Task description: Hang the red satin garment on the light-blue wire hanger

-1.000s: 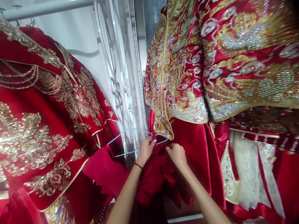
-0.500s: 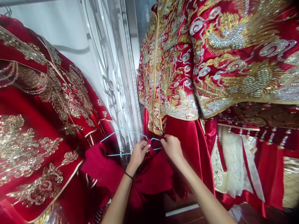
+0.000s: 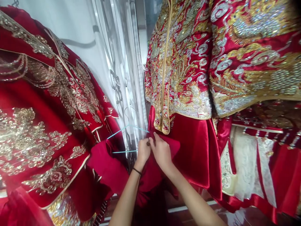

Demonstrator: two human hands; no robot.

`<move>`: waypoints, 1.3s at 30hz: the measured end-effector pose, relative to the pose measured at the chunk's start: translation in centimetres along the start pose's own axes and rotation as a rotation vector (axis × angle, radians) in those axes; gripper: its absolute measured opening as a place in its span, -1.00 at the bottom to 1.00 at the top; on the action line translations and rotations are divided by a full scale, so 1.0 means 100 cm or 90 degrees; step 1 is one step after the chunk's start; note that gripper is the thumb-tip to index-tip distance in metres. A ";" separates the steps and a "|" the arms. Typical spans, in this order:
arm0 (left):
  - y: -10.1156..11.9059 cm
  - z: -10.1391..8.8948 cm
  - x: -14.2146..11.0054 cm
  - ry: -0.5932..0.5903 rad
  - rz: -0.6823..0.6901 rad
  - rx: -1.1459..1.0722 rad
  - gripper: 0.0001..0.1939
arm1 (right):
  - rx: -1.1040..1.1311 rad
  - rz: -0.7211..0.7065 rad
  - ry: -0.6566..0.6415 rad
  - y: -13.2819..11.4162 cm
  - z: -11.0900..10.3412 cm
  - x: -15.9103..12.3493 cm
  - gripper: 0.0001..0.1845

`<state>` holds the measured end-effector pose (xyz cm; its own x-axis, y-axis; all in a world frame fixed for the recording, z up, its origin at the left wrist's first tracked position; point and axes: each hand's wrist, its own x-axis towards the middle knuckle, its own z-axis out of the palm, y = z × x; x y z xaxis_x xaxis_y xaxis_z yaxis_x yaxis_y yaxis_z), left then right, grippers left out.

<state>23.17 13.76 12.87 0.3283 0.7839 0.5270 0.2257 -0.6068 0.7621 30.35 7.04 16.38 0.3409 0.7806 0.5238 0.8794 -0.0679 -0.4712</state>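
My left hand, with a dark band at the wrist, is closed at the right part of a thin light-blue hanger. A plain dark-red garment hangs on the hanger's left end, and more of its cloth lies beneath my hands. Right beside it, my right hand is closed, thumb and fingers pinching the garment's cloth near the hanger's right arm. The two hands almost touch, and they hide the exact spot where the cloth meets the hanger.
A red jacket with silvery beading hangs at left. Gold-and-silver embroidered red jackets hang at right above a red satin skirt. White sheer pieces hang farther right. White scrolled metalwork stands behind the hanger.
My right hand has moved left and in beside my left hand. The garment's right side now spreads out past the hands, over where the hanger's right end showed. The view has shifted slightly.
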 end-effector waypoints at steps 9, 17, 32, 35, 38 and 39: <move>0.027 -0.086 -0.039 0.197 0.048 0.293 -0.71 | -0.010 0.022 -0.016 0.036 0.007 0.012 -0.60; 0.008 -0.156 -0.058 0.382 -0.258 0.559 -0.38 | 0.077 -0.152 0.143 -0.001 0.011 0.001 -0.67; 0.018 -0.194 -0.077 0.204 -0.133 0.495 -0.72 | -0.008 -0.629 -0.346 -0.147 0.028 0.056 -0.89; 0.019 -0.203 -0.073 0.211 -0.142 0.372 -0.68 | 0.020 -0.604 -0.363 -0.157 0.030 0.047 -0.85; 0.021 -0.206 -0.070 0.260 -0.129 0.277 -0.69 | 0.047 -0.581 -0.283 -0.164 0.029 0.033 -0.60; 0.023 -0.206 -0.069 0.289 -0.116 0.269 -0.70 | 0.055 -0.574 -0.256 -0.165 0.030 0.029 -0.49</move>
<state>2.56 9.64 18.76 -0.1494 0.8010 0.5797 0.6130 -0.3850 0.6899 15.83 12.27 23.57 -0.5962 0.6715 0.4400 0.7213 0.6887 -0.0736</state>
